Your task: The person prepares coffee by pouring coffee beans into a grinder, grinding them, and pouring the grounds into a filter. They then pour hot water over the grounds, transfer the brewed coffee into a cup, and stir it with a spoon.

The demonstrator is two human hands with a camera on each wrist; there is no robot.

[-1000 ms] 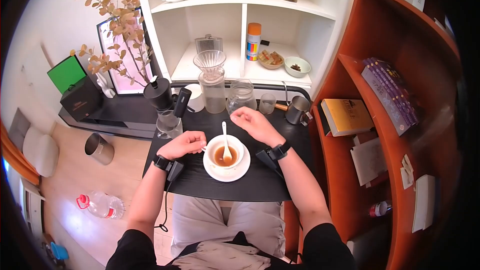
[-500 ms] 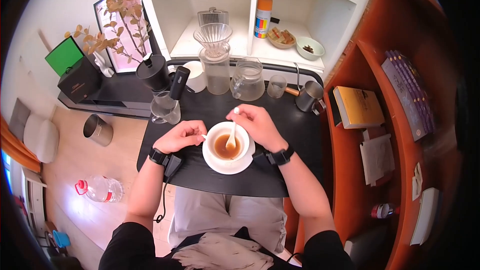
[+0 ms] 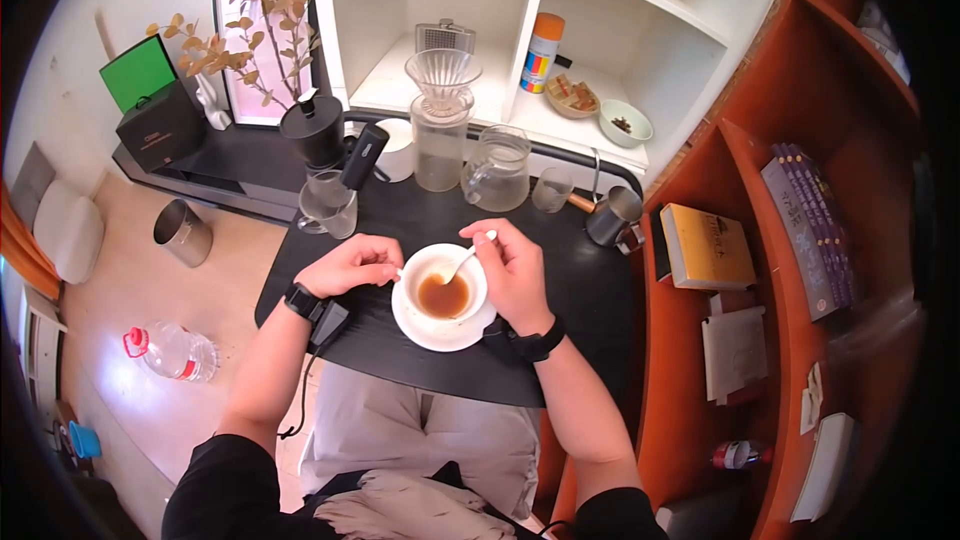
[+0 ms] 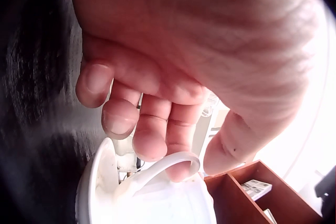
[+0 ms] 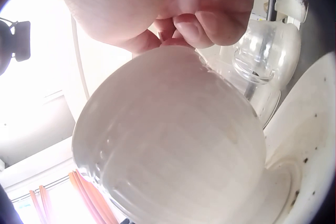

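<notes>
A white cup (image 3: 414,266) with brown liquid stands on a white saucer (image 3: 436,343) near the table's front edge. At its left side my left hand (image 3: 352,266) pinches the cup's handle (image 4: 167,165) between thumb and index finger; the other fingers curl beside it in the left wrist view. My right hand (image 3: 515,275) holds the upper end of a white spoon (image 3: 462,261), which leans to the right with its bowl in the liquid. In the right wrist view the cup's wall (image 5: 168,134) hides the spoon, and dark specks dot the saucer (image 5: 310,129).
Behind the cup stand a glass jug (image 3: 497,172), a glass dripper (image 3: 443,80) on a server, a small glass (image 3: 552,190) and a metal pitcher (image 3: 614,215). A black grinder (image 3: 312,130) and a glass mug (image 3: 328,206) are at the left. Shelves (image 3: 700,175) rise on the right.
My right hand has come down onto the spoon and taken hold of its upper end. The spoon has swung from nearly upright to leaning right. My left hand stays at the cup handle.
</notes>
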